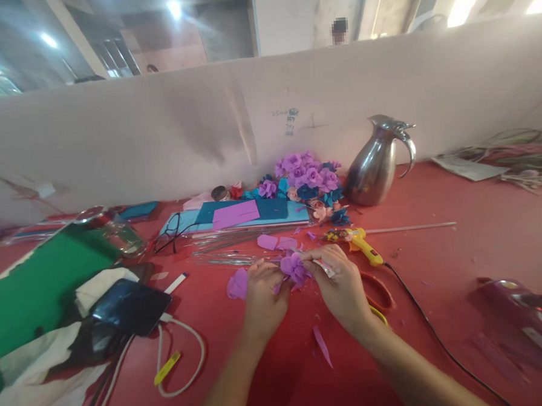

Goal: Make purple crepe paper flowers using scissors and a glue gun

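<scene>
A purple paper flower (293, 267) is held between my two hands above the red table. My left hand (264, 294) pinches it from the left and below, its fingers closed. From the right, my right hand (341, 281) grips the petals between thumb and fingertips. Purple petal pieces (238, 284) lie just left of my left hand, and more cut petals (273, 242) lie behind the flower. Red-handled scissors (378, 291) are partly hidden by my right wrist. A yellow glue gun (364, 246) rests beyond my right hand.
A pile of finished paper flowers (308, 175) stands against the low wall (158, 130), beside a steel jug (374, 164). Blue and purple paper sheets (266, 210), eyeglasses (175, 233) and thin wires (223, 259) lie in front. A phone (131, 307) with a white cable sits left; a black cord (422, 316) runs right.
</scene>
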Motion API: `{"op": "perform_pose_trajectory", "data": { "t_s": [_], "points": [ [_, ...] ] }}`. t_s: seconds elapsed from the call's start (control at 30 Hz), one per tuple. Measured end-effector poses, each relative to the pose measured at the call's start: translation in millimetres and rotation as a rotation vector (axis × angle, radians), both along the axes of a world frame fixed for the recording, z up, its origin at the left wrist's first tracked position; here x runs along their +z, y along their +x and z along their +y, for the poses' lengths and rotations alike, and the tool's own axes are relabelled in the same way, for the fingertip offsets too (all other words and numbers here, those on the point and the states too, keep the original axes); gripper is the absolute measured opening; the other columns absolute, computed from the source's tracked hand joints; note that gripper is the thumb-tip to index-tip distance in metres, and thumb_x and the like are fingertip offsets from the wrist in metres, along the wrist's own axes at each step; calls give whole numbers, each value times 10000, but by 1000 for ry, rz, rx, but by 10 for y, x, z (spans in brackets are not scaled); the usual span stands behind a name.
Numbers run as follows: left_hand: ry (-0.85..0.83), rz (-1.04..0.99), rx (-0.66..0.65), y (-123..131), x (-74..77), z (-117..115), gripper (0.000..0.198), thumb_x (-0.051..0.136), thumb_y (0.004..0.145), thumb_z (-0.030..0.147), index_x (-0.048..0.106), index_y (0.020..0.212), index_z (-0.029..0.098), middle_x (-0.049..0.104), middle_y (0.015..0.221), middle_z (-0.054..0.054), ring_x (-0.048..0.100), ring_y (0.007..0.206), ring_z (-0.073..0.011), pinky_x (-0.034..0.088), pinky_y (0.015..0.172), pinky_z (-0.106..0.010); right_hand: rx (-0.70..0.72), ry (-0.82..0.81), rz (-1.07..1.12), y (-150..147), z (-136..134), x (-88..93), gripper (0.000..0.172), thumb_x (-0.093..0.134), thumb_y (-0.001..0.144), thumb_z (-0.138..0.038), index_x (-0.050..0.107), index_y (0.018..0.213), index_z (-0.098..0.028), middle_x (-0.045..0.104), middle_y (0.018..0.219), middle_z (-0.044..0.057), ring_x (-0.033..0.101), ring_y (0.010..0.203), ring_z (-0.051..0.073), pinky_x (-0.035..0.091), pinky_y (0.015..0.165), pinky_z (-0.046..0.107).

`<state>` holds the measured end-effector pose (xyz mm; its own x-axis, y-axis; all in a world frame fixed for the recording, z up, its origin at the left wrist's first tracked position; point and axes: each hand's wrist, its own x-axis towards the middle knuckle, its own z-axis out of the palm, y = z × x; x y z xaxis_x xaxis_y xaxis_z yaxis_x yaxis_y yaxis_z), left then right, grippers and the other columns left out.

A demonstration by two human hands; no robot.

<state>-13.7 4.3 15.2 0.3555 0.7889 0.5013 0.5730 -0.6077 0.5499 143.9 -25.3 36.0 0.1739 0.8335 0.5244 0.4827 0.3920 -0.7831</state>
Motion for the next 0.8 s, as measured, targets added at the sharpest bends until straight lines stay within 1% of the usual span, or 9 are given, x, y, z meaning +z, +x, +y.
{"op": "perform_pose_trajectory", "data": {
  "t_s": [0.07,0.13,0.27,0.33,0.5,0.57,0.67,0.73,0.8],
  "points": [
    [-64,4,-23,-11,38,0,288,558,871,212,648,598,211,693,672,3,615,738,-180,371,921,-389,3,17,-6,7,4,3,138,582,882,-195,663,775,-226,688,745,16,578,753,203,426,710,303],
    [-121,1,-42,-21,78,5,285,557,867,217,656,599,212,694,677,0,612,726,-177,376,931,-395,20,38,-6,10,5,10,139,579,884,-175,658,780,-224,687,749,15,574,751,199,430,706,299],
    [-185,-33,-66,-37,106,29,284,572,821,194,628,542,207,665,604,-3,575,654,-170,428,788,-345,103,54,-42,5,-2,33,161,573,893,-146,650,772,-220,684,757,14,560,762,193,436,717,299],
    [-211,-69,-69,-47,84,46,272,573,797,176,624,532,209,656,580,6,570,636,-165,432,775,-336,136,64,-59,-6,-10,47,171,568,895,-133,656,776,-220,679,746,13,554,761,192,436,718,301],
    [-233,-192,-87,-75,8,84,280,575,777,189,628,504,222,634,538,39,571,582,-139,408,941,-390,208,87,-13,-36,-37,80,182,562,895,-146,674,779,-231,694,761,21,568,780,199,445,731,310],
    [-257,-269,-86,-78,1,88,297,587,776,218,627,482,221,632,536,31,574,586,-145,426,933,-394,199,34,81,-35,-48,88,143,553,912,-216,675,840,-235,700,821,29,592,815,198,451,768,316],
    [-326,-425,-52,-70,16,78,313,610,774,276,640,470,208,638,576,-2,581,624,-167,488,765,-344,135,-115,338,-17,-44,85,181,511,937,-359,636,937,-227,675,903,38,604,843,188,459,776,304],
    [-357,-537,-35,-64,30,65,294,641,757,310,663,486,199,642,605,-18,574,634,-173,492,682,-320,136,-214,493,-5,-22,77,264,504,923,-445,615,862,-213,650,838,29,588,794,178,459,744,290],
    [-363,-618,-24,-64,36,53,282,666,745,327,674,495,195,634,602,-23,559,628,-171,494,667,-317,200,-326,592,-4,1,75,331,526,886,-503,604,774,-202,636,772,23,572,753,175,455,721,289]
  ]
}}
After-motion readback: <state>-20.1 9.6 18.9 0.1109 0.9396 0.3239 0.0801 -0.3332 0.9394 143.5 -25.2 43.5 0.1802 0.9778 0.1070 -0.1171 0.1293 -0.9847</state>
